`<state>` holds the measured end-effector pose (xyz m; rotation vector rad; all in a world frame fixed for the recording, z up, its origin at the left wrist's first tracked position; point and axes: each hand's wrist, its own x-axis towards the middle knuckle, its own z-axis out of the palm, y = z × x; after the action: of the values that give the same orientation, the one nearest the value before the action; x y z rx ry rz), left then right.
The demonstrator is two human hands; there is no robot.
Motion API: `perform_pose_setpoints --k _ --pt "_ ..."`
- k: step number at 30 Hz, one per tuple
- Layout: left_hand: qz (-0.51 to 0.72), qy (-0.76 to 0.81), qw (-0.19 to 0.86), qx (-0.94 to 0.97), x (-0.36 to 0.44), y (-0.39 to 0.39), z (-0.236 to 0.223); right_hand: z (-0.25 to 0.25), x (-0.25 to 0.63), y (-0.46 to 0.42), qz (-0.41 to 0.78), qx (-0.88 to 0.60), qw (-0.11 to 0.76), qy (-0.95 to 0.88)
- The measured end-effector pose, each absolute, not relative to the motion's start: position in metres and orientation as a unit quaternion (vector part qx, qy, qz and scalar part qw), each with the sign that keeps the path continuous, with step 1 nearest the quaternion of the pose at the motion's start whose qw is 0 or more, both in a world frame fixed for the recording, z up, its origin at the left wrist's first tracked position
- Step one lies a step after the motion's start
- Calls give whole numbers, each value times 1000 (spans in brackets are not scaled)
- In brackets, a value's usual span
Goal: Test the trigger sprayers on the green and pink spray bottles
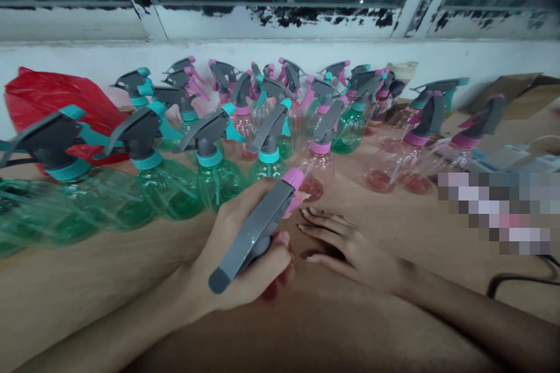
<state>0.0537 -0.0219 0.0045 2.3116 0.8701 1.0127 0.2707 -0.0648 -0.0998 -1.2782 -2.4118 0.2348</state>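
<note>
My left hand (245,245) is wrapped round a spray bottle (258,230) with a grey head, a pink nozzle and a pink trigger. Its nozzle points away from me, and most of its pinkish body is hidden by my hand. My right hand (341,242) lies flat on the table (332,315), fingers stretched out towards the held bottle and holding nothing. Just beyond my hands stands a clear pink spray bottle (322,166). To its left is a green spray bottle (268,166) with a turquoise collar.
Several green spray bottles (170,186) stand in a row at the left, with more bottles behind. Pink spray bottles (385,166) stand at the right. A red plastic bag (61,99) lies at the back left, cardboard (516,93) at the back right. A black cable (503,280) crosses the right side.
</note>
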Motion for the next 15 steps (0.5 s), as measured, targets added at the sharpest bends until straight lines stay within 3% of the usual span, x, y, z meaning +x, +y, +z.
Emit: perform_pose_setpoints --k 15 --pt "347 304 231 857 53 -21 7 -100 270 -65 93 -464 194 -860"
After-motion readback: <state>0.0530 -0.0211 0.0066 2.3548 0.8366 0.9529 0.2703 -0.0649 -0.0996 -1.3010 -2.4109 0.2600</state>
